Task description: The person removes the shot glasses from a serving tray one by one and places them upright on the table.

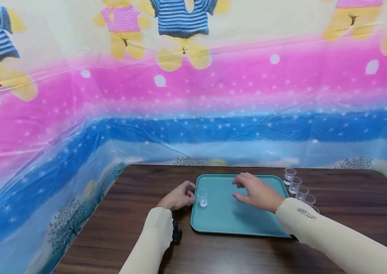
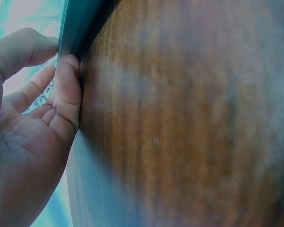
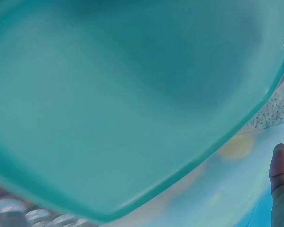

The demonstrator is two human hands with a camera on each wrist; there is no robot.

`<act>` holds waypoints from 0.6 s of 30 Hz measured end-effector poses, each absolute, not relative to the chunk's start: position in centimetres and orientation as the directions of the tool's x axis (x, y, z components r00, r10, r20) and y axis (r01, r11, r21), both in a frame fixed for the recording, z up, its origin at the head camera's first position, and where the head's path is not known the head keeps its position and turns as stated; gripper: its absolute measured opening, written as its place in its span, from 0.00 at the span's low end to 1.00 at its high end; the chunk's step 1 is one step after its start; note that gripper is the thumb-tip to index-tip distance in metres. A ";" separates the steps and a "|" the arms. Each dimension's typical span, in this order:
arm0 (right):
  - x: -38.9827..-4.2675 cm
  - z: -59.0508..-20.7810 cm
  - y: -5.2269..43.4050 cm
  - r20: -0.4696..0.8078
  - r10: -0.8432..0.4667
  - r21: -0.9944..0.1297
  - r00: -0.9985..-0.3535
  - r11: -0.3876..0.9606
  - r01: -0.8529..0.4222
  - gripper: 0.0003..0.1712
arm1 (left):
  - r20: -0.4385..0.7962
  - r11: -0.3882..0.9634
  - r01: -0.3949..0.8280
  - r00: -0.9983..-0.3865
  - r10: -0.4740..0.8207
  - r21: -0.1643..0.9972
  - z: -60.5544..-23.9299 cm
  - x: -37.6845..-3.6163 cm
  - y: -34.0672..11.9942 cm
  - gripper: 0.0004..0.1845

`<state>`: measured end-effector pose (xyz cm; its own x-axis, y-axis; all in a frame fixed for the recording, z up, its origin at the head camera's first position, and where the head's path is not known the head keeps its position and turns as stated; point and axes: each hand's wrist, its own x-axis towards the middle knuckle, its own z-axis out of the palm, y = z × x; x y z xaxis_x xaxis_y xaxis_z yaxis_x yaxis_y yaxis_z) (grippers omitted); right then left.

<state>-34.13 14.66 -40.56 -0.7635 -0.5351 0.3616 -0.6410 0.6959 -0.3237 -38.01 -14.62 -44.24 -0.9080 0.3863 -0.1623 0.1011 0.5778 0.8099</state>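
Observation:
A teal rectangular tray [image 1: 227,222] lies on the dark wooden table, and one small clear shot glass [image 1: 202,198] stands upright at its left side. My left hand [image 1: 179,196] is at the tray's left edge, near that glass. In the left wrist view, its thumb and curled fingers [image 2: 67,94] pinch the tray rim [image 2: 78,33]. Over the middle of the tray hovers my right hand [image 1: 258,193], fingers loosely bent and thumb apart, holding nothing. Part of that hand [image 3: 281,177] shows at the right edge of the right wrist view.
Several more clear shot glasses [image 1: 295,185] stand in a slanting row along the tray's right side, the nearest partly hidden by the right sleeve [image 1: 303,220]. Behind the wooden table [image 1: 138,186] hangs a patterned cloth [image 1: 193,129], reaching down along its left side too.

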 end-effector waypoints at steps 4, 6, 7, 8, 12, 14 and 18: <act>-34.4 -40.6 13.0 0.343 -0.528 -0.367 -0.777 0.686 -0.628 0.17 | -0.167 0.575 0.090 -0.911 0.378 0.813 -44.3 -38.0 -14.6 0.19; -34.5 -40.7 12.2 0.331 -0.526 -0.389 -0.784 0.681 -0.621 0.18 | -0.169 0.572 0.085 -0.911 0.376 0.816 -44.2 -38.0 -14.6 0.19; -34.5 -40.7 11.7 0.325 -0.526 -0.398 -0.786 0.678 -0.618 0.18 | -0.169 0.570 0.082 -0.911 0.375 0.818 -44.2 -38.0 -14.7 0.19; -34.6 -40.7 11.3 0.317 -0.527 -0.406 -0.788 0.676 -0.615 0.19 | -0.170 0.568 0.081 -0.911 0.375 0.819 -44.2 -38.0 -14.7 0.19; -34.9 -41.0 9.4 0.301 -0.548 -0.436 -0.781 0.649 -0.624 0.21 | -0.162 0.576 0.094 -0.912 0.378 0.812 -44.1 -37.9 -14.8 0.20; -35.1 -41.2 8.5 0.302 -0.564 -0.440 -0.769 0.633 -0.637 0.22 | -0.159 0.578 0.101 -0.910 0.382 0.810 -44.1 -37.9 -14.8 0.20; -35.2 -41.4 6.9 0.298 -0.589 -0.442 -0.751 0.612 -0.656 0.22 | -0.161 0.558 0.098 -0.904 0.396 0.824 -44.0 -37.8 -14.7 0.19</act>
<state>-35.18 6.93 -41.43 -0.7510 -0.5895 0.2975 -0.6557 0.6124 -0.4416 -37.80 -14.69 -43.96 -0.9039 0.3964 -0.1609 0.0983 0.5585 0.8237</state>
